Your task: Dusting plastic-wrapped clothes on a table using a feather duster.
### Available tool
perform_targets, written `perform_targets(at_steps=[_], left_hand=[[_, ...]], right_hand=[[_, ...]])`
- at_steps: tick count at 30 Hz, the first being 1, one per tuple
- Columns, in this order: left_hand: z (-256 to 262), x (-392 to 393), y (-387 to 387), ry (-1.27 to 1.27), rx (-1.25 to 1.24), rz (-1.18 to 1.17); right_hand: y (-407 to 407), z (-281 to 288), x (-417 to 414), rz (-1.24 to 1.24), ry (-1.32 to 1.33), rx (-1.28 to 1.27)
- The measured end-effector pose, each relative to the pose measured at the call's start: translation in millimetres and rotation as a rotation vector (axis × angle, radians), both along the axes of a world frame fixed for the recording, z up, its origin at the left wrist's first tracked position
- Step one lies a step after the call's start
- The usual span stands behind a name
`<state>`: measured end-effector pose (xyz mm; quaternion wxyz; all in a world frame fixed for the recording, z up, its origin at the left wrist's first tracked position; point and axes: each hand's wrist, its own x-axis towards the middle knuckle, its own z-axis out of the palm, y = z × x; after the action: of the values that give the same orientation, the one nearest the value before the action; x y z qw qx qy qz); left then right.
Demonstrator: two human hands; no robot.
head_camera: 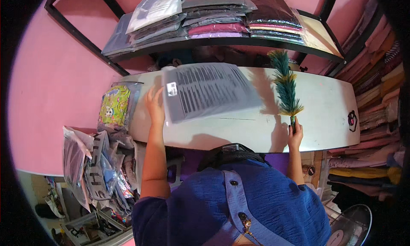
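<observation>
My left hand (155, 106) is at the left edge of a large clear plastic package (211, 89) with grey contents, dark stripes and a small white label. Its thumb side meets the edge, but whether the fingers grip it cannot be told. The package is above the white table (205, 134) and looks slightly tilted. My right hand (295, 134) is closed around the short handle of a feather duster (286, 82), green with yellowish tufts, held upright to the right of the package. The duster and hand cast shadows on the table.
Folded bagged garments (217, 18) are stacked on a black-framed shelf (205, 42) behind the table. A bag with green printed fabric (115, 105) lies at the table's left end. More bagged items (99, 166) hang below it. A black hair tie (352, 120) lies at right, near piled clothes (368, 162).
</observation>
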<state>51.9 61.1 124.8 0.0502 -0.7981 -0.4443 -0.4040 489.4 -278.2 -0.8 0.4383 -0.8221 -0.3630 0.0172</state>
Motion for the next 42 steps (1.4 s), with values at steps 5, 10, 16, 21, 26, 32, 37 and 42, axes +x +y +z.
perform_targets(at_steps=[5,10,16,21,26,32,37,42], left_hand=[[-162.3,-75.4,-55.8,-0.123,-0.831,0.153],[-158.9,-39.2,-85.3,-0.686,-1.102,0.253],[-149.1,-37.9,-78.8,-0.934,-1.277,0.409],[-159.0,-45.4,-72.4,-0.968,-1.197,0.344],[-152.7,-65.4,-61.2,-1.034,-1.287,0.313],[-157.2,-69.7,-48.4,-0.935,-1.228,0.257],[-159.8,-88.7,-22.3,-0.854,-1.079,0.267],[-168.8,-134.0,18.6,-0.649,-0.875,0.3]], right_hand=[[17.1,1.0,-26.5,0.138,0.081,-0.032],[31.4,-19.9,-73.2,0.431,0.015,-0.135],[55.3,18.1,-81.9,0.487,-0.126,-0.335],[68.4,-4.1,-106.6,0.608,-0.175,-0.209],[80.3,23.0,-129.9,0.755,-0.263,-0.411],[99.9,10.9,-145.0,0.417,-0.106,-0.38],[108.1,27.8,-149.1,0.756,-0.246,-0.469],[138.6,23.4,-165.3,0.396,-0.214,-0.363]])
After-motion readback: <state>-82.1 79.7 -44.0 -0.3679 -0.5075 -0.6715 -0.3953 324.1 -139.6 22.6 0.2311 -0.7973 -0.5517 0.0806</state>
